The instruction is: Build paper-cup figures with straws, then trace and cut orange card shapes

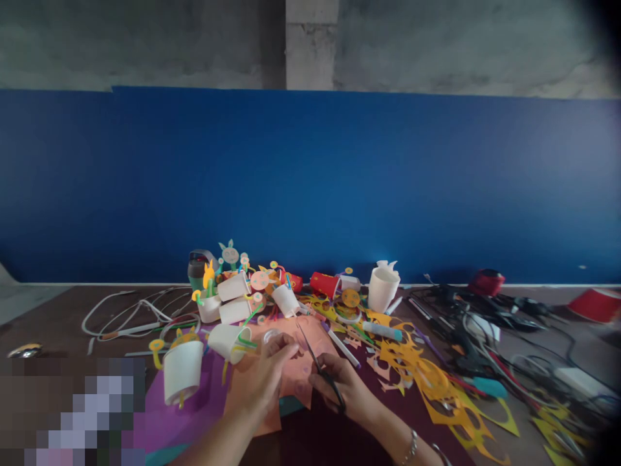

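My right hand (342, 382) grips a pair of scissors (332, 386) by the black handles. The narrow blades point up and to the left, above a sheet of orange paper (291, 382). Just left of the blades, my left hand (277, 356) is closed in a pinch. Whatever is between those fingertips is too small to make out. Faint round outlines show on the orange sheet. Beside my left hand, a white paper cup (228, 341) with green and yellow strips lies on its side. Another white cup (182, 373) with orange and yellow paper parts is further left.
Purple paper (208, 401) lies at left. Decorated cups crowd the back, with a white cup (383, 289) and red cup (324, 285). Yellow paper offcuts (434, 382), a glue stick (382, 331) and a marker (344, 347) lie at right. Cables (514, 366) tangle beyond; a blue panel (310, 181) stands behind.
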`<action>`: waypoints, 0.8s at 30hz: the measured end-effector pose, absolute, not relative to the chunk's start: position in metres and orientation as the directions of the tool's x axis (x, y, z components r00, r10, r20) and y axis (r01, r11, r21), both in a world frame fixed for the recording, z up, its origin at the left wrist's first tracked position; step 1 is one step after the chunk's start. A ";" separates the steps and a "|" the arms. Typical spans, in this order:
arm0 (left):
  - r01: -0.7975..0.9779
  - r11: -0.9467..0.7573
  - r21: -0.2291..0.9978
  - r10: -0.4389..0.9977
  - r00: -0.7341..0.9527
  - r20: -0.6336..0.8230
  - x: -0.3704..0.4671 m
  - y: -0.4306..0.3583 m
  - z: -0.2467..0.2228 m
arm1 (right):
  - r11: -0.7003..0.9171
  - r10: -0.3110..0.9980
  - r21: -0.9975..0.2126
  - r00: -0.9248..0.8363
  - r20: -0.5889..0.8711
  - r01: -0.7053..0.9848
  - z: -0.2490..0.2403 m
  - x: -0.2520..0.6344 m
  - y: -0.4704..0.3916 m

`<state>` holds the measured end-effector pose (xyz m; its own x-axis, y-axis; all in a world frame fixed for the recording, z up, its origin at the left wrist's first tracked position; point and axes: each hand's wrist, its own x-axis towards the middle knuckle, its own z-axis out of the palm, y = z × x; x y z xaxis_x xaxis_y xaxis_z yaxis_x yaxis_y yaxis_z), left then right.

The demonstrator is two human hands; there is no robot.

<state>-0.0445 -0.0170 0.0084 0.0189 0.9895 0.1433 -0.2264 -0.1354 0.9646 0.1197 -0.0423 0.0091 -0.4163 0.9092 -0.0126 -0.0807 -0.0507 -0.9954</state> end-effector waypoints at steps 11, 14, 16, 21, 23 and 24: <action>-0.266 -0.143 0.953 0.989 -0.004 0.147 -0.044 -0.014 0.006 | -0.055 0.914 -0.996 -0.406 -0.022 -0.068 0.014 0.119 -0.042; -0.269 -0.132 0.954 0.991 -0.017 0.132 -0.043 -0.015 0.006 | -0.062 0.916 -0.997 -0.399 -0.035 -0.054 0.014 0.118 -0.042; -0.275 -0.133 0.952 0.991 -0.032 0.129 -0.043 -0.015 0.006 | -0.064 0.917 -0.997 -0.396 -0.039 -0.050 0.014 0.118 -0.042; -0.276 -0.149 0.949 0.988 -0.014 0.152 -0.044 -0.014 0.005 | -0.077 0.913 -0.996 -0.405 -0.054 -0.042 0.013 0.119 -0.042; -0.279 -0.141 0.950 0.990 -0.023 0.140 -0.044 -0.014 0.006 | -0.075 0.915 -0.997 -0.399 -0.056 -0.031 0.013 0.119 -0.041; -0.281 -0.130 0.951 0.991 -0.040 0.124 -0.044 -0.014 0.006 | -0.072 0.916 -0.997 -0.396 -0.056 -0.026 0.013 0.119 -0.041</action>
